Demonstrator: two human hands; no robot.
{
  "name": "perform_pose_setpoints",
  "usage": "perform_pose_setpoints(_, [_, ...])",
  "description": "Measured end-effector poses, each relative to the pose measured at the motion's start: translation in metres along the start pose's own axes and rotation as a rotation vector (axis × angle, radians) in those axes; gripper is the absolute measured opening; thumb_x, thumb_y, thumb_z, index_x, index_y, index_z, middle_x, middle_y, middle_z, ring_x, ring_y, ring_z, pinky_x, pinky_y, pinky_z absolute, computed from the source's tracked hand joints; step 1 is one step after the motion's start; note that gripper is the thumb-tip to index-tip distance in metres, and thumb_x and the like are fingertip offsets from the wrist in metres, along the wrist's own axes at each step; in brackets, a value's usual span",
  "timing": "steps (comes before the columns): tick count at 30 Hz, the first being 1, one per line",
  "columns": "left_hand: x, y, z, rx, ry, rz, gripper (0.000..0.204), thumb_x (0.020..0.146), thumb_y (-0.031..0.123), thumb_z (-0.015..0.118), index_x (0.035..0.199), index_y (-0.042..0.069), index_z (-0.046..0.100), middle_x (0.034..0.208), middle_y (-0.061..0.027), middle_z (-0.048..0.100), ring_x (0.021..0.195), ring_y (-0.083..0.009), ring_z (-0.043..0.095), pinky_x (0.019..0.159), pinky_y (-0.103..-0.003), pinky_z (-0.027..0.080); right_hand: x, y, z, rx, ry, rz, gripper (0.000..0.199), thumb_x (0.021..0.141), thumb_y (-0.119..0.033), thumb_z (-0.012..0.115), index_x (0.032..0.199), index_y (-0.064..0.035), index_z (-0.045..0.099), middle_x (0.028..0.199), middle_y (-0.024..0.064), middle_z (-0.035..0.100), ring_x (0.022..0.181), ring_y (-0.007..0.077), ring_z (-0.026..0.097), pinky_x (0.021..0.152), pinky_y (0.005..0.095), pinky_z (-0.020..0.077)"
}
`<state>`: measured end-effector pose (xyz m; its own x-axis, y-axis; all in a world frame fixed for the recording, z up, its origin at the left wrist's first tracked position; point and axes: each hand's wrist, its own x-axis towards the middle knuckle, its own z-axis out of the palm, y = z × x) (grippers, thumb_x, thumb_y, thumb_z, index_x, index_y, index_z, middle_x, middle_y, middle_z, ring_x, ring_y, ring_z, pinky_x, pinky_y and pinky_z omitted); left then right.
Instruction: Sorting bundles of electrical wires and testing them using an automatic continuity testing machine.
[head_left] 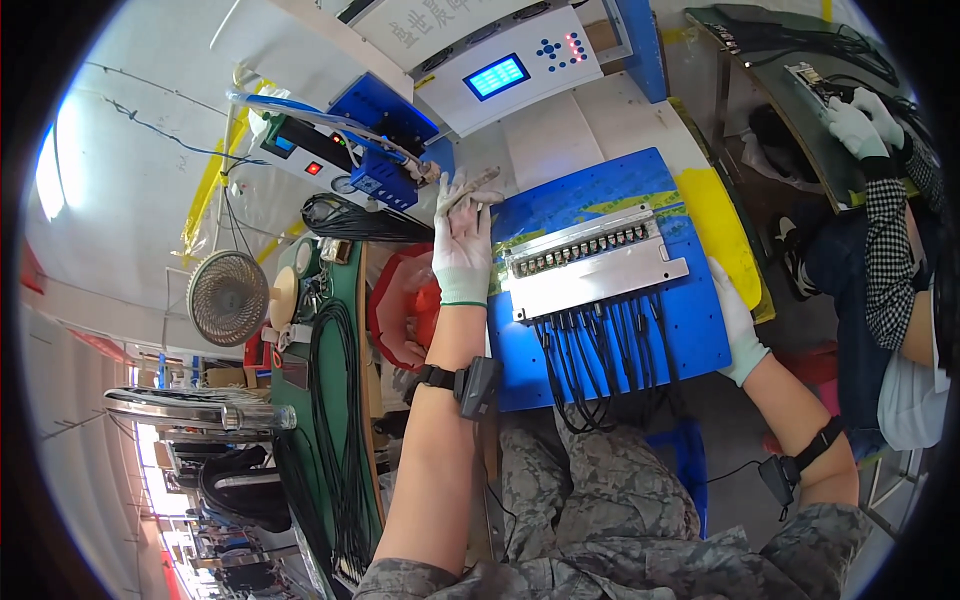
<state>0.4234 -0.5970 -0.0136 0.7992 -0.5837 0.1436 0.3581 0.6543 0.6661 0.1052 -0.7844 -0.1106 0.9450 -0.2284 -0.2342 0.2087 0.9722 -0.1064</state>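
A blue plate (pixel 600 372) with small holes lies before me, carrying a silver metal fixture (pixel 600 278). A row of small metal connectors (pixel 583 249) sits in the fixture's slot, and black cables (pixel 600 345) hang from its near side. My left hand (pixel 463 240), in a white glove with soiled fingertips, is beside the plate's far left corner. Its fingers are stretched out and apart, with nothing visible in them. At the plate's right edge is my gloved right hand (pixel 738 325); its fingers are partly hidden by the edge, so their grip is unclear.
Beyond the plate stands a white machine (pixel 510 75) with a lit screen. A blue tool head (pixel 385 178) with hoses is near my left hand. A red bin (pixel 400 305), cable bundles (pixel 335 400) and a fan (pixel 228 298) are leftward. A co-worker's gloved hands (pixel 858 125) work at right.
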Motion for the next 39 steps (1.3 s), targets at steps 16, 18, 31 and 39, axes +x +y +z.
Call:
perform_pose_setpoints(16, [0.002,0.000,0.005,-0.014,0.031,-0.017,0.046,0.104,0.025,0.037,0.148,0.012,0.034,0.152,-0.0100,0.037,0.134,-0.0227,0.040,0.115,-0.040,0.028,-0.005,0.002,0.000,-0.044,-0.078,-0.043,0.045,0.106,-0.034,0.030,0.138,-0.0048,0.045,0.130,0.0069,0.055,0.119,0.0185,0.050,0.108,0.0302,0.0354])
perform_pose_setpoints(18, [0.000,0.001,0.006,-0.016,0.043,-0.016,0.046,0.104,0.024,0.036,0.148,0.012,0.034,0.153,-0.0102,0.035,0.133,-0.0221,0.042,0.115,-0.038,0.028,-0.004,0.002,0.006,-0.032,-0.127,-0.016,0.043,0.106,-0.033,0.030,0.137,-0.0063,0.046,0.130,0.0076,0.056,0.117,0.0186,0.053,0.104,0.0310,0.0400])
perform_pose_setpoints(31, [0.003,-0.003,0.002,-0.030,0.027,-0.001,0.048,0.103,0.026,0.042,0.147,0.009,0.035,0.150,-0.0107,0.038,0.135,-0.0231,0.040,0.115,-0.040,0.028,0.002,-0.004,-0.016,-0.051,-0.143,-0.014,0.044,0.106,-0.035,0.029,0.134,-0.0080,0.050,0.130,0.0075,0.056,0.118,0.0188,0.053,0.102,0.0328,0.0424])
perform_pose_setpoints(39, [-0.008,0.014,-0.009,-0.142,0.060,-0.036,0.047,0.103,0.023,0.038,0.148,0.011,0.033,0.152,-0.0084,0.036,0.133,-0.0223,0.042,0.114,-0.040,0.030,-0.035,-0.035,0.014,-1.238,-0.046,-0.321,0.053,0.085,-0.023,0.058,0.134,-0.0053,0.049,0.136,0.0141,0.051,0.122,0.0279,0.050,0.102,0.0352,0.0424])
